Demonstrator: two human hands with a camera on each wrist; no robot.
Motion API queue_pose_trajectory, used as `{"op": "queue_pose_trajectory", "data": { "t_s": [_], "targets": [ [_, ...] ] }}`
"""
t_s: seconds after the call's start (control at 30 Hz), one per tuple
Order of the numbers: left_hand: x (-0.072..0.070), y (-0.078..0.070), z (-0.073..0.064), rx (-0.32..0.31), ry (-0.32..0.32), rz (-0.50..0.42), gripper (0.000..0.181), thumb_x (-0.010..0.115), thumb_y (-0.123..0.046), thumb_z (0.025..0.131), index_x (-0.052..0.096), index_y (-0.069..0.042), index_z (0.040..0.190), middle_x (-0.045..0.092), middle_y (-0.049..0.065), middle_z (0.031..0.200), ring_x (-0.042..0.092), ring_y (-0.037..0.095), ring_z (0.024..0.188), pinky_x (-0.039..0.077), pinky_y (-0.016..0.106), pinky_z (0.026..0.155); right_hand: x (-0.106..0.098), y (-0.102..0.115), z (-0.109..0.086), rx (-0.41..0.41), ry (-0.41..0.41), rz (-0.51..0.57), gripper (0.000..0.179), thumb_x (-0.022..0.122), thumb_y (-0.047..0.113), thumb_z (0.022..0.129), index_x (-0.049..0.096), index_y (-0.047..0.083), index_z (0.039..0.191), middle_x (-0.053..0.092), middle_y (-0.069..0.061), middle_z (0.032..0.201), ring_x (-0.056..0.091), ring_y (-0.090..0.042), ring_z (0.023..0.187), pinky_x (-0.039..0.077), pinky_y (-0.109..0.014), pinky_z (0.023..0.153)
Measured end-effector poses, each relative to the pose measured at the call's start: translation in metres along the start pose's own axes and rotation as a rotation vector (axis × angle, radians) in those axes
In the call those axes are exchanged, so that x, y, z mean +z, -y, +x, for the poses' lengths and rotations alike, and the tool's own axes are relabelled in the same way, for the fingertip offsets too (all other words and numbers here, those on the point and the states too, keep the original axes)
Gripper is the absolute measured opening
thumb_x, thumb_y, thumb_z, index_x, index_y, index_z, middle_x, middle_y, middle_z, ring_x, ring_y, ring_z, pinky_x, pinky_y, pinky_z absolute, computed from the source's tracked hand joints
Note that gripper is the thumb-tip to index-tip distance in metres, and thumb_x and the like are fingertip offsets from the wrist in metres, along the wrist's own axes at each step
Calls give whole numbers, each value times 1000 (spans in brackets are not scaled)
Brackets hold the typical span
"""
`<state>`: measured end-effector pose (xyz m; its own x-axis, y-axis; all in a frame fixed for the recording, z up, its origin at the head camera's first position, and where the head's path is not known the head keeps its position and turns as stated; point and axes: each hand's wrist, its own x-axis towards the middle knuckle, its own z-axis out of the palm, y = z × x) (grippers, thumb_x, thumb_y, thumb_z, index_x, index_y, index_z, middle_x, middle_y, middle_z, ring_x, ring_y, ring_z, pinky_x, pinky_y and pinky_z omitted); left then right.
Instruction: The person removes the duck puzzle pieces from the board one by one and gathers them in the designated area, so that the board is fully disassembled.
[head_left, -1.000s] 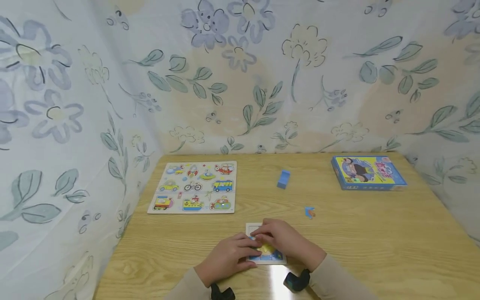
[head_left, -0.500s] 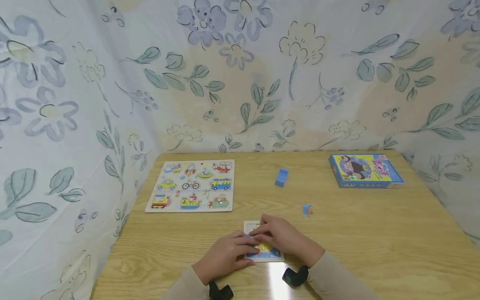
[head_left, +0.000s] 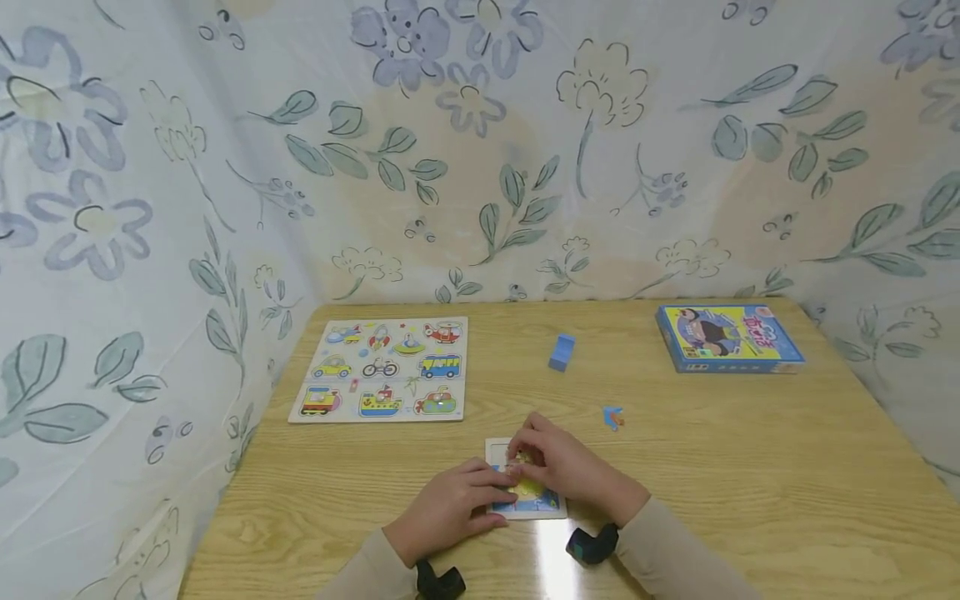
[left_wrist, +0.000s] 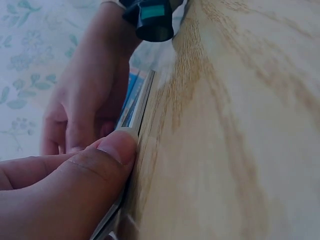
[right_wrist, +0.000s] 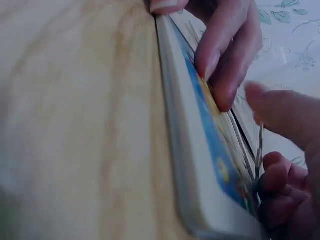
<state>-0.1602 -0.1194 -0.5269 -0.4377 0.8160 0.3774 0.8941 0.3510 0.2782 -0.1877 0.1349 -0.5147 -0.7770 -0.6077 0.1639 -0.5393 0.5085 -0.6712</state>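
A small jigsaw puzzle in a white frame (head_left: 551,513) lies flat on the table, its picture blue and yellow. Long fingers of my left hand (head_left: 452,504) rest on the picture, and the thumb (left_wrist: 120,145) touches the frame's edge in the left wrist view. Over the puzzle's upper part, my right hand (head_left: 572,465) pinches a thin puzzle piece (right_wrist: 260,150), seen nearly edge-on and tilted up in the right wrist view. The hands cover much of the picture. Part of the frame's upper left lies bare.
Loose blue and orange puzzle pieces (head_left: 613,417) lie beyond my right hand. A blue block (head_left: 562,353) stands farther back. At the back left is a vehicle peg puzzle board (head_left: 405,331), at the back right a blue and yellow box (head_left: 731,337). Floral cloth hangs behind the wooden table.
My right hand has lifted slightly and shifted away from me, its fingers now more bent over the puzzle's upper part. My left hand stays on the puzzle. The head view has shifted a little.
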Motion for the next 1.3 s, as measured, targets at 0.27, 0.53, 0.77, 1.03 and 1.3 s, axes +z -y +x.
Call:
{"op": "queue_pose_trajectory", "data": {
  "t_s": [0.27, 0.53, 0.77, 1.03, 1.3],
  "targets": [
    [1, -1, 0, -10, 14, -4, 31, 78, -35, 97, 79, -18, 123, 69, -8, 135, 60, 9, 121, 49, 23, 104, -9, -8, -4, -28, -31, 171, 16, 75, 8, 98, 73, 23, 104, 58, 6, 109, 47, -6, 72, 46, -22, 63],
    [-1, -1, 4, -41, 14, -8, 31, 76, -36, 97, 78, -18, 124, 68, -8, 136, 59, 10, 122, 50, 26, 104, -95, -24, -26, 32, -270, 54, 27, 84, 1, 88, 71, 14, 108, 66, 1, 107, 57, -25, 90, 49, -34, 73],
    [-1, -2, 1, -38, 32, -7, 32, 76, -36, 98, 78, -18, 124, 68, -7, 136, 60, 10, 122, 51, 27, 104, -141, -87, -85, 338, -204, -207, 18, 87, 6, 85, 79, 17, 98, 69, 3, 101, 61, -19, 92, 53, -38, 77],
    [1, 1, 0, 18, -11, 12, 31, 76, -35, 97, 78, -18, 122, 70, -7, 132, 61, 10, 123, 49, 26, 106, -127, -110, -98, 199, -198, -232, 15, 83, 6, 89, 84, 13, 102, 70, 0, 109, 67, -29, 102, 59, -46, 85],
    [6, 1, -2, 42, -39, 15, 29, 78, -34, 96, 79, -18, 120, 71, -7, 129, 62, 10, 121, 50, 25, 105, -123, -79, -89, 135, -243, -284, 19, 84, -1, 85, 83, 6, 102, 72, -6, 108, 68, -31, 101, 60, -45, 83]
  ]
}}
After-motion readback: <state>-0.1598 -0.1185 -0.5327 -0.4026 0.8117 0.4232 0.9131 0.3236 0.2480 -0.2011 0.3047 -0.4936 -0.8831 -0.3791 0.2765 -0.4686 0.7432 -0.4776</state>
